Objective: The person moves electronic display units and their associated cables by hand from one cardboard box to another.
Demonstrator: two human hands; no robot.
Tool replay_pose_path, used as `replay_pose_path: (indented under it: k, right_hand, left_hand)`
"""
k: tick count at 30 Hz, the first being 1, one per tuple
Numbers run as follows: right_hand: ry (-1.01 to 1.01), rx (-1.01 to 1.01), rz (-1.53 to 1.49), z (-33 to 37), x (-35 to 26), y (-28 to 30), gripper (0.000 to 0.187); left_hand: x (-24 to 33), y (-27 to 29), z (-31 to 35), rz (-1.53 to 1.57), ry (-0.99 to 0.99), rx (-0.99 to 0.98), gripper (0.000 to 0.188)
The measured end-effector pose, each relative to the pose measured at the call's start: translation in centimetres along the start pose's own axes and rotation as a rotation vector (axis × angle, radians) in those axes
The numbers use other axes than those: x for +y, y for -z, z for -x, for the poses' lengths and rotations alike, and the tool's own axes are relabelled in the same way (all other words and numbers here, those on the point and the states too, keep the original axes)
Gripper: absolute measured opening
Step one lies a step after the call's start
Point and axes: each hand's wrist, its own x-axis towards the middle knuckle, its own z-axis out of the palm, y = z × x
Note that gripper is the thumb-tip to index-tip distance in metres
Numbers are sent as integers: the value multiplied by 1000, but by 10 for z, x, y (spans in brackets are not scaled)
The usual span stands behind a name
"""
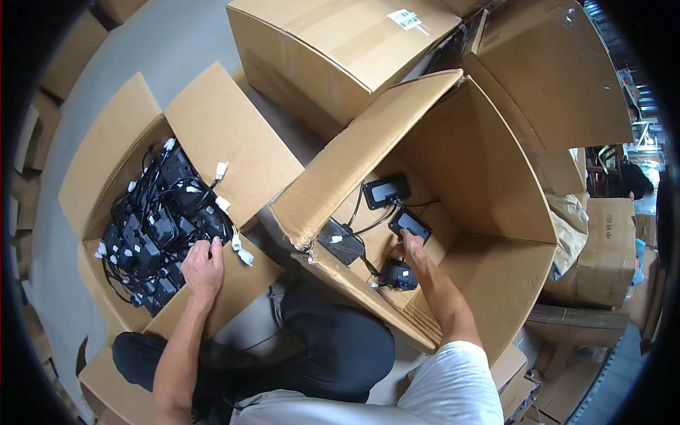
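My right hand [411,245] reaches down into the large open carton [489,166] and grips the near end of a black rectangular device [409,226] with a glossy top. Beside it in that carton lie a similar black device [387,191], a flat dark box-shaped unit [342,241] and a rounded black unit [398,274], with black cables among them. My left hand [203,268] is closed at the near right edge of the smaller open carton [212,134]; what its fingers hold, if anything, is hidden. That carton is heaped with black devices [145,237], tangled cables and white connectors [244,256].
A closed carton [312,53] with a white label stands behind. Another open carton [552,78] rises at the far right, with a stacked carton [602,241] and flattened cardboard [577,322] below it. More boxes [35,134] line the left side. My bent leg [340,340] is between the two cartons.
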Motion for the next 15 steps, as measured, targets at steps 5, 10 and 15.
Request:
replay_pose_path:
  k: [5,10,15]
  right_hand:
    - [-167,93,88,27,-38,47,80]
    - [-74,-10,127,20,-74,13,80]
    - [120,55,115,2,-70,11,10]
  left_hand:
    - [27,-15,-3,143,-39,22,32]
    - [33,-10,-5,124,-69,27,32]
    - [23,-16,-4,110,-73,24,32]
